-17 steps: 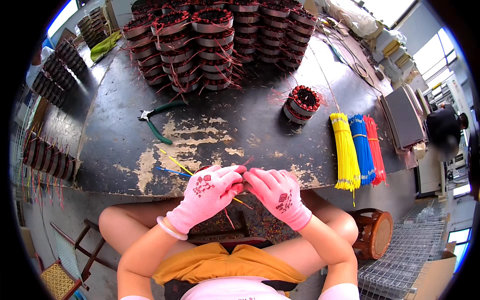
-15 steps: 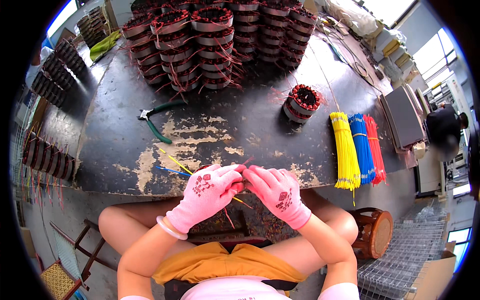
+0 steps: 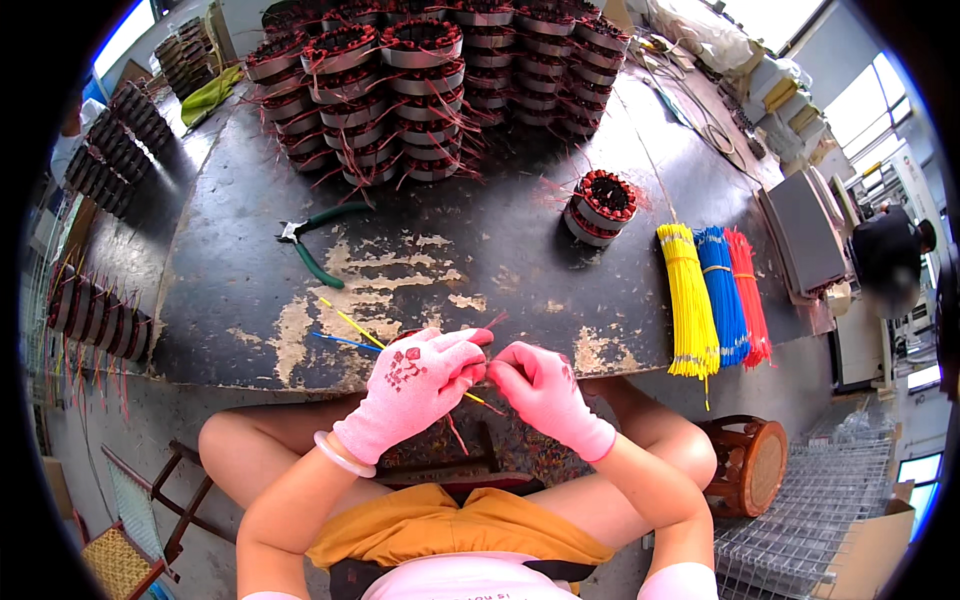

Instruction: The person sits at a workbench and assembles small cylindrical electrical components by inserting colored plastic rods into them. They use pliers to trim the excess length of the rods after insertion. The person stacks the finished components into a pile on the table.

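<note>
At the near edge of the table (image 3: 240,300), the work sits between the gloved left hand (image 3: 425,375) and right hand (image 3: 545,395). A yellow lead (image 3: 352,322) and a blue lead (image 3: 345,341) run under the left hand, with yellow showing on its other side too; a fine red wire (image 3: 457,435) hangs below. The left grip is narrow, fingers folded and judged closed on the yellow lead. The right grip is a pinch beside the left fingertips; its contents are too small to tell.

Progress, by judgement: the piece in hand is partway, its coloured leads in place under the hand but loose ends remaining. The row of stators (image 3: 95,315) at far left bears coloured leads and appears further along; the stacked stators (image 3: 425,80) at the back show only thin red wires and appear untreated.

Count: one pair of green-handled cutters (image 3: 310,240); three wire bundles, namely one yellow bundle (image 3: 686,300), one blue bundle (image 3: 722,295) and one red bundle (image 3: 748,295), strands not countable; one short stator stack (image 3: 603,212), seemingly two high. The back stacks overlap, preventing an exact count.
</note>
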Available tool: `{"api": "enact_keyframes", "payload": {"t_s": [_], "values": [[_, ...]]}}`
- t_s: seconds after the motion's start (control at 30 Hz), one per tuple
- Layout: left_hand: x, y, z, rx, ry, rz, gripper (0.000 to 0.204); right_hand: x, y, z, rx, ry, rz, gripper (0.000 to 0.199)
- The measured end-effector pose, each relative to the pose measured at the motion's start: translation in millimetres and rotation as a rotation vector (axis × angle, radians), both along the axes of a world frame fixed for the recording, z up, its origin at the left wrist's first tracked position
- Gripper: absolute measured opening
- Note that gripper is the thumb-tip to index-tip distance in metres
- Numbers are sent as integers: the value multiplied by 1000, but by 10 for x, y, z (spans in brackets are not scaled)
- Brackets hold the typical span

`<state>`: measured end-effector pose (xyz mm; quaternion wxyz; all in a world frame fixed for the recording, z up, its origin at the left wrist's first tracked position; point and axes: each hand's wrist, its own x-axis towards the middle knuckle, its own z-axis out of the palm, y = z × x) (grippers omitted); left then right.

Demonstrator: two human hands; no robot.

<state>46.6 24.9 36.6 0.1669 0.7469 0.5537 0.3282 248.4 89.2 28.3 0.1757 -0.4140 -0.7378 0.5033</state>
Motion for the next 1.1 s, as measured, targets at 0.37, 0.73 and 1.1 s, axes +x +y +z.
{"api": "enact_keyframes", "payload": {"t_s": [0.37,0.73,1.1], "values": [[6,-2,-20,41,-8,19,17,117,117,314,628,-205,266,18],[19,-11,1,54,-8,41,15,16,33,317,765,-163,256,15],[4,-14,-22,31,27,2,11,97,164,239,1031,-342,398,16]]}}
